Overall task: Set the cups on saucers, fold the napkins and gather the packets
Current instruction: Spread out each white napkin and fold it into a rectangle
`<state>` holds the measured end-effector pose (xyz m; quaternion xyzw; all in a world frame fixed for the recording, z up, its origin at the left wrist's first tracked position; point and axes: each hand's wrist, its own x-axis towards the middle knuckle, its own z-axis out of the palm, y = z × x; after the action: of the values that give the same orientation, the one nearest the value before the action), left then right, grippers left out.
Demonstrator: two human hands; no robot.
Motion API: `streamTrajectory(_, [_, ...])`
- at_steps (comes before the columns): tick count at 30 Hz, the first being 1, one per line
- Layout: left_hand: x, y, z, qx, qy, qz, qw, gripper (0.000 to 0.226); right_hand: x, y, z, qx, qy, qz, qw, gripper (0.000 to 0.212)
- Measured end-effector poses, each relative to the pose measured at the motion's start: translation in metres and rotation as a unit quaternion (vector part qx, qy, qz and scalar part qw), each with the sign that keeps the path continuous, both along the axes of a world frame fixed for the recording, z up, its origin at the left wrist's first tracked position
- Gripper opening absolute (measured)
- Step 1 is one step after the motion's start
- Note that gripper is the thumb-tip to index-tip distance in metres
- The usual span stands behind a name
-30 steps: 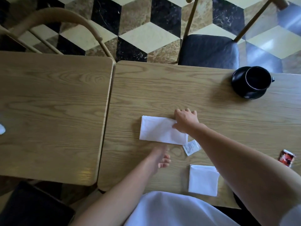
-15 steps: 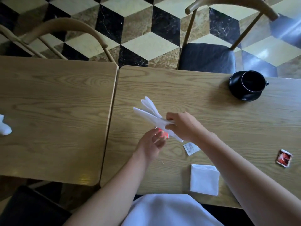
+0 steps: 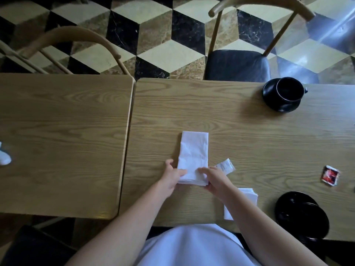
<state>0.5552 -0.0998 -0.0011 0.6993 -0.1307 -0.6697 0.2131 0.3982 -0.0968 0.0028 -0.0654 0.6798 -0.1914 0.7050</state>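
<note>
A white napkin point(image 3: 193, 153) lies folded lengthwise on the right table point(image 3: 240, 131), its long side pointing away from me. My left hand point(image 3: 171, 176) pinches its near left corner and my right hand point(image 3: 215, 178) grips its near right corner. A white packet point(image 3: 226, 167) lies just right of my right hand. A second folded napkin point(image 3: 247, 196) sits partly under my right forearm. A red packet point(image 3: 330, 174) lies far right. A black cup point(image 3: 289, 92) stands on a black saucer point(image 3: 269, 93) at the back right. An empty black saucer point(image 3: 301, 215) rests near the front edge.
A second wooden table point(image 3: 63, 141) adjoins on the left, with a crumpled white napkin point(image 3: 4, 158) at its left edge. Two wooden chairs stand behind the tables: one with a black seat point(image 3: 237, 65), one with a curved back point(image 3: 73, 37).
The napkin was lifted from its sideways lie, turned, and laid down again lengthwise. Both hands now hold its near end. The view has shifted, bringing the empty saucer into sight.
</note>
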Motion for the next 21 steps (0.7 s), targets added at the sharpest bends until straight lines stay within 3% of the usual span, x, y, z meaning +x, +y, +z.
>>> streamTrajectory(2, [0.001, 0.007, 0.0, -0.055, 0.032, -0.069, 0.996, 0.099, -0.004, 0.003, -0.001, -0.034, 0.033, 0.008, 0.999, 0.03])
streamTrajectory(3, [0.001, 0.007, 0.0, -0.077, 0.04, -0.099, 0.991, 0.097, -0.006, 0.003, -0.001, -0.052, 0.066, 0.028, 0.996, 0.039])
streamTrajectory(6, [-0.003, -0.002, -0.001, -0.1, 0.031, -0.138, 0.985, 0.059, -0.012, -0.001, 0.006, -0.102, 0.112, 0.109, 0.983, 0.045])
streamTrajectory(9, [-0.007, -0.014, 0.001, -0.037, 0.051, -0.104, 0.993, 0.038, -0.017, -0.009, 0.008, -0.079, 0.077, 0.127, 0.986, 0.03])
streamTrajectory(12, [-0.007, -0.024, 0.005, 0.014, 0.097, -0.047, 0.994, 0.026, -0.021, -0.016, 0.004, -0.043, -0.036, 0.024, 0.998, 0.016])
streamTrajectory(14, [-0.005, -0.034, 0.008, 0.033, 0.143, 0.002, 0.989, 0.024, -0.025, -0.023, 0.003, -0.011, -0.104, -0.034, 0.994, 0.023])
streamTrajectory(18, [0.0, -0.057, 0.009, 0.093, 0.18, 0.066, 0.977, 0.046, -0.034, -0.044, 0.001, 0.006, -0.187, -0.042, 0.981, 0.061])
streamTrajectory(21, [0.002, -0.071, 0.006, 0.117, 0.11, 0.02, 0.987, 0.042, -0.036, -0.057, 0.001, 0.007, -0.146, -0.034, 0.989, 0.051])
